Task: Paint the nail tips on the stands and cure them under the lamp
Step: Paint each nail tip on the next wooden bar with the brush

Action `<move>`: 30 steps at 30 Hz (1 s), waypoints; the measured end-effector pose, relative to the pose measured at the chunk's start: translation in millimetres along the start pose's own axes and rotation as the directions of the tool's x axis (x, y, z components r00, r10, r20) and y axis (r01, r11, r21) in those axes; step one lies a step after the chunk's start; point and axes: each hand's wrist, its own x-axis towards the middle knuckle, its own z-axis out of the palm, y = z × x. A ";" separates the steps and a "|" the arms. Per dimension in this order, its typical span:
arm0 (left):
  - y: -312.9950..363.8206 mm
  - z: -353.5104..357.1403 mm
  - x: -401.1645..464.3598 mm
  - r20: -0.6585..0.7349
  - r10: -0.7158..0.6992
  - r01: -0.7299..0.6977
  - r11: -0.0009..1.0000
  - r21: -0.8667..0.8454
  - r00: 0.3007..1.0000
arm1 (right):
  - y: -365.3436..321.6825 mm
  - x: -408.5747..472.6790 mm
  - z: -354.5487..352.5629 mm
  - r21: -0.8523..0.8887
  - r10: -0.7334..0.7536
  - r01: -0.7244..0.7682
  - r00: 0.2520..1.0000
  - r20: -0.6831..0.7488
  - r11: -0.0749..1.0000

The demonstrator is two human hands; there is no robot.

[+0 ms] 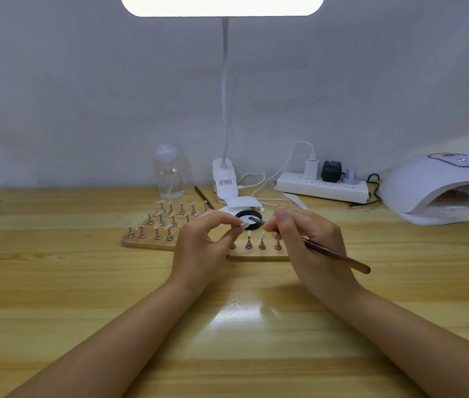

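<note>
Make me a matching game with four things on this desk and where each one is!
Things:
1. brush
2. nail tip
3. curing lamp
4. clear bottle

Places:
A. far right of the desk
B. pinched in the left hand
C. at the back, left of the desk lamp's base
D. held in the right hand

Pairs: 1-D, 2-B, 3-A, 4-C

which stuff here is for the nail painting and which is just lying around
In use: nail tip pinched in left hand, brush in right hand, stands, jar, curing lamp.
Idle: bottle, power strip, spare brush.
</note>
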 end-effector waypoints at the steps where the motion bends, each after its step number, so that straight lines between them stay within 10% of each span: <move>1: 0.0 0.1 -0.1 0.003 0.002 -0.002 1.000 0.004 1.000 | -0.1 -0.2 0.3 -0.008 -0.010 0.010 1.000 0.012 1.000; 30: 1.1 -0.1 -1.1 -0.007 0.027 -0.026 0.999 0.028 1.000 | -0.4 -1.9 0.9 0.025 0.007 -0.007 1.000 0.005 1.000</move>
